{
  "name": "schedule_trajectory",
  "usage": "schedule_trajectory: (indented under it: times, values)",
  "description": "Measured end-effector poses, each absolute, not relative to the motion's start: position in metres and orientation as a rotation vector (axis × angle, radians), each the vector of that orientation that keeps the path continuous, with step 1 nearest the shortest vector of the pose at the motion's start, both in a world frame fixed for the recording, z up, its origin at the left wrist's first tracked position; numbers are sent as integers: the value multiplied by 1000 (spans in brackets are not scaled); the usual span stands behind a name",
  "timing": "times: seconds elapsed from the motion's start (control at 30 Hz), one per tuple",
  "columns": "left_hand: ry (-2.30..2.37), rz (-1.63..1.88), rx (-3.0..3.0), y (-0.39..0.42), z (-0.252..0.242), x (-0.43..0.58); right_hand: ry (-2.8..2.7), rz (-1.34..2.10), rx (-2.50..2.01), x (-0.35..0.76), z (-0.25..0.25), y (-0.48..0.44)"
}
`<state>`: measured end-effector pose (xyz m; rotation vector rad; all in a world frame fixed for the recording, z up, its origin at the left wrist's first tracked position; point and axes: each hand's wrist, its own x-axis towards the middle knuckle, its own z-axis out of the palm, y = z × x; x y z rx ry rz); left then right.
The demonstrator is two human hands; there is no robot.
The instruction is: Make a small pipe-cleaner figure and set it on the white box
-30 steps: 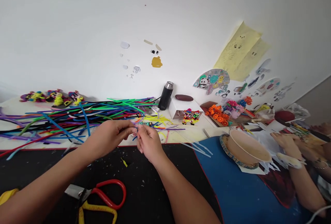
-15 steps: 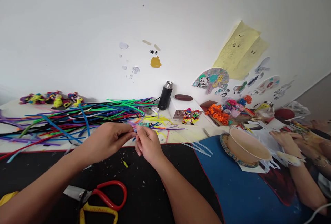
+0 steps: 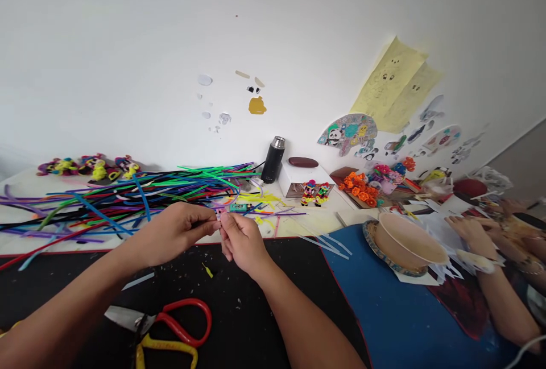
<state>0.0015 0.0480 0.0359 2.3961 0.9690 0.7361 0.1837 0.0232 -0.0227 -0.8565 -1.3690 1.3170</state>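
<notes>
My left hand (image 3: 173, 232) and my right hand (image 3: 244, 242) meet fingertip to fingertip above the back edge of the black mat (image 3: 230, 323). Both are closed in a pinch; what lies between the fingers is too small and hidden to name. Just behind the right hand lies a teal tube (image 3: 239, 208). A heap of coloured pipe cleaners (image 3: 162, 187) spreads behind and left of the hands. Below them, scissors with one red and one yellow handle (image 3: 170, 329) rest on the mat, near a small yellow-green scrap (image 3: 207, 270).
A black bottle (image 3: 273, 161) stands by a white box (image 3: 301, 174), with two small colourful figures (image 3: 315, 192) in front. At right, a pink bowl (image 3: 412, 241) sits on the blue mat (image 3: 375, 301). Beyond it are another person's hands (image 3: 473, 235).
My hands have shifted very slightly, their fingertips still together. A pale strip beside my left forearm shows more fully. The camera view has tilted a little.
</notes>
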Motion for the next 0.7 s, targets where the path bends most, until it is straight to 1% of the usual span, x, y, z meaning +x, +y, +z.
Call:
schedule_trajectory:
  times: [0.13, 0.33, 0.47, 0.6, 0.7]
  values:
    - [969, 696, 2408, 48, 35, 3, -1298, 1364, -798, 181, -18, 23]
    - [1081, 817, 2474, 50, 26, 7, -1206, 1332, -836, 184, -23, 31]
    - [1066, 888, 2664, 50, 21, 6, -1178, 1336, -836, 185, -24, 33]
    - [977, 848, 2840, 50, 22, 5, -1196, 1336, -871, 185, -22, 31]
    - [997, 797, 2817, 49, 25, 6, -1240, 1323, -900, 185, -20, 29]
